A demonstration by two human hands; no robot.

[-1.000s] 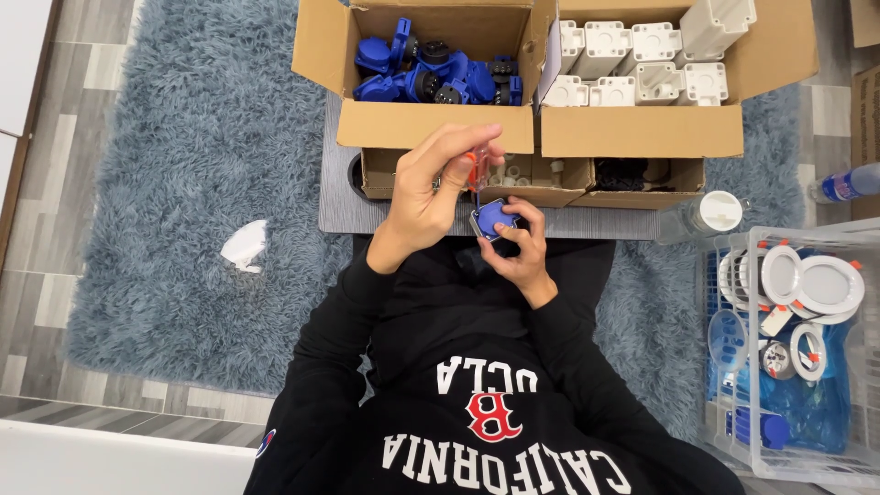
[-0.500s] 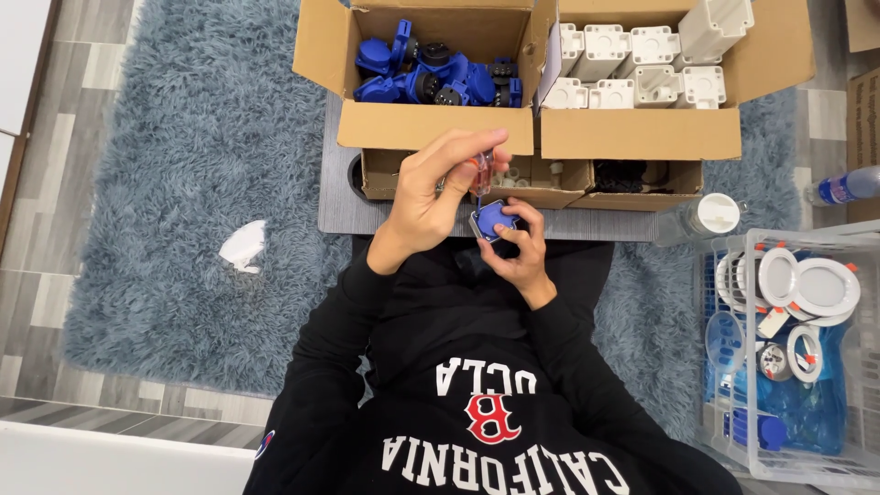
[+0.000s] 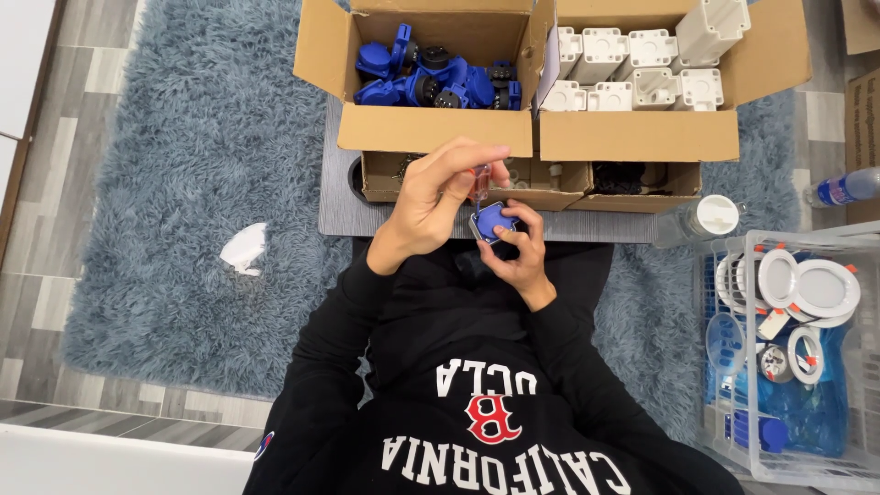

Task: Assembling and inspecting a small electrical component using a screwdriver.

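Note:
My left hand (image 3: pixel 431 203) is raised above my lap and pinches a small red-handled screwdriver (image 3: pixel 479 181) upright. Its tip points down onto a small blue plastic part (image 3: pixel 492 221). My right hand (image 3: pixel 515 252) cups that blue part from below, thumb on its top. Both hands meet just in front of the low grey board (image 3: pixel 568 225), above my black sweatshirt.
Beyond the hands are an open cardboard box of blue parts (image 3: pixel 431 78), a box of white plastic blocks (image 3: pixel 642 64) and a shallow tray of small hardware (image 3: pixel 559 183). A clear crate (image 3: pixel 788 348) with round white rings stands at right. A white-capped jar (image 3: pixel 701 220), a bottle (image 3: pixel 839 188) and a crumpled paper (image 3: pixel 243 247) lie on the blue rug.
The left-hand fingers have shifted slightly on the screwdriver handle. The right hand and blue part stay in place.

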